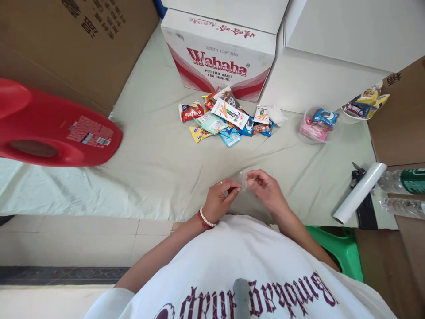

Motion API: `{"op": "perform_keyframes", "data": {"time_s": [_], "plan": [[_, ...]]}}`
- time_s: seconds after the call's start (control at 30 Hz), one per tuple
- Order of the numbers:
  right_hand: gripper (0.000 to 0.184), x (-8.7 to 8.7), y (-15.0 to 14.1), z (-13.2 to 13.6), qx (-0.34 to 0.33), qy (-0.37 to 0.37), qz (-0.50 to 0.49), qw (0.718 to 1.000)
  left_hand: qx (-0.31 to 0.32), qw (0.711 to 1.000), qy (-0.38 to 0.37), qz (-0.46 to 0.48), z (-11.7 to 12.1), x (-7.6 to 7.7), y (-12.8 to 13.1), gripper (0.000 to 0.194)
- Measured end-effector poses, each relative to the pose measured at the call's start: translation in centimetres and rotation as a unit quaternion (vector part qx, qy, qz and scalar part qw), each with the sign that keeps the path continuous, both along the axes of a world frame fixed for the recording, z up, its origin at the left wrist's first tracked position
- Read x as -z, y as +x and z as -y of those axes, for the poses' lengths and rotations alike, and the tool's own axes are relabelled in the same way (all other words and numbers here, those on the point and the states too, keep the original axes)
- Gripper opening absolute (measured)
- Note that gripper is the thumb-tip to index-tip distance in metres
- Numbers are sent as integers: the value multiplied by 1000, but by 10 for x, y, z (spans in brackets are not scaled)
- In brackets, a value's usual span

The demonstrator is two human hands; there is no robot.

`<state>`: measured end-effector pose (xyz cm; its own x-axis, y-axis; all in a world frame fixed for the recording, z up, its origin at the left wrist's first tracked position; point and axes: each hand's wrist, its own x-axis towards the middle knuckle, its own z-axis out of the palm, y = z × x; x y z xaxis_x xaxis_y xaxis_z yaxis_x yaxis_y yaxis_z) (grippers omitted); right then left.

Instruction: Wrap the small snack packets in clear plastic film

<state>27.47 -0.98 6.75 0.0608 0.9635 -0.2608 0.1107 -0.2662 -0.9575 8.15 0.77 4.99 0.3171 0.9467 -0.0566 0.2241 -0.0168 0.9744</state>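
Close to my body, at the table's front edge, both hands pinch a small piece of thin clear plastic (243,180); whether it is a bag or loose film I cannot tell. My left hand (221,197), with a ring and bead bracelets, has thumb and forefinger pressed together at its left side. On the other side, my right hand (265,188) is closed with curled fingers on the plastic. Farther back lies a pile of small wrapped snacks (229,116), with a white packet showing breadsticks (229,113) on top. A crumpled white wrapper (277,116) lies at its right.
Behind the pile stands a Wahaha water carton (222,62) beside white boxes (318,71). A red jug (59,128) lies left. To the right are a clear tub of snacks (305,133), a snack-filled bowl (357,118), a white roll (360,192), keys (357,173) and bottles (403,207).
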Motion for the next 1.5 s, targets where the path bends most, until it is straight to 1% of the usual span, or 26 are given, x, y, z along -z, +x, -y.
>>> {"op": "perform_keyframes", "data": {"time_s": [0.03, 0.07, 0.13, 0.23, 0.33, 0.43, 0.5, 0.57, 0.6, 0.63, 0.7, 0.77, 0.8, 0.83, 0.9, 0.97, 1.1, 1.23, 1.33, 1.4, 1.43, 1.5], "plan": [[32, -1, -8, -4, -19, 0, -6, 1000, 6, 1000, 9, -2, 1, 0, 0, 15], [31, -1, -14, -8, -23, -4, -19, 1000, 7, 1000, 13, -2, 1, -1, -1, 15], [33, 1, -19, -13, -1, -19, -61, 998, -6, 1000, 9, 10, 2, -1, -4, 16], [34, 4, -12, -13, 38, -33, -129, 990, -51, 997, -22, 47, 1, -1, -9, 17], [35, 5, -5, -9, 49, -27, -162, 985, -88, 988, -93, 91, 0, 2, -10, 20], [35, 6, -1, -1, 52, -20, -169, 984, -103, 968, -183, 138, -1, 8, -8, 25], [34, 7, 3, 5, 62, -22, -178, 982, -106, 960, -210, 155, -3, 12, -7, 27], [33, 10, 9, 10, 88, -22, -198, 976, -115, 964, -187, 147, -8, 16, -10, 26], [32, 11, 14, 13, 101, -20, -204, 974, -125, 971, -154, 135, -11, 16, -13, 26], [31, 12, 19, 16, 112, -16, -202, 973, -139, 978, -108, 116, -15, 16, -18, 25], [31, 14, 29, 21, 125, -3, -173, 977, -178, 982, 14, 61, -24, 13, -31, 21], [31, 18, 39, 26, 129, 13, -121, 984, -211, 967, 143, -7, -35, 9, -46, 17], [30, 20, 43, 28, 131, 20, -94, 987, -216, 956, 195, -36, -40, 8, -53, 14], [29, 23, 47, 29, 135, 27, -71, 988, -213, 947, 235, -58, -45, 8, -60, 11], [28, 28, 54, 30, 149, 34, -36, 988, -192, 939, 275, -82, -53, 11, -71, 6], [27, 34, 61, 29, 174, 35, -24, 984, -169, 944, 270, -84, -57, 17, -77, 7], [28, 41, 81, 22, 235, 29, -12, 971, -140, 968, 200, -55, -55, 28, -76, 11], [31, 41, 97, 12, 268, 37, 13, 963, -103, 984, 142, -40, -50, 32, -71, 14], [33, 36, 98, 6, 276, 32, 17, 960, -89, 988, 119, -47, -51, 35, -69, 13], [34, 34, 95, 4, 275, 17, 26, 961, -109, 986, 110, -60, -53, 39, -70, 9], [33, 34, 93, 3, 272, 8, 31, 962, -134, 983, 104, -67, -54, 40, -70, 8], [32, 35, 88, 5, 267, -7, 39, 963, -209, 971, 85, -84, -55, 43, -73, 9]]}}
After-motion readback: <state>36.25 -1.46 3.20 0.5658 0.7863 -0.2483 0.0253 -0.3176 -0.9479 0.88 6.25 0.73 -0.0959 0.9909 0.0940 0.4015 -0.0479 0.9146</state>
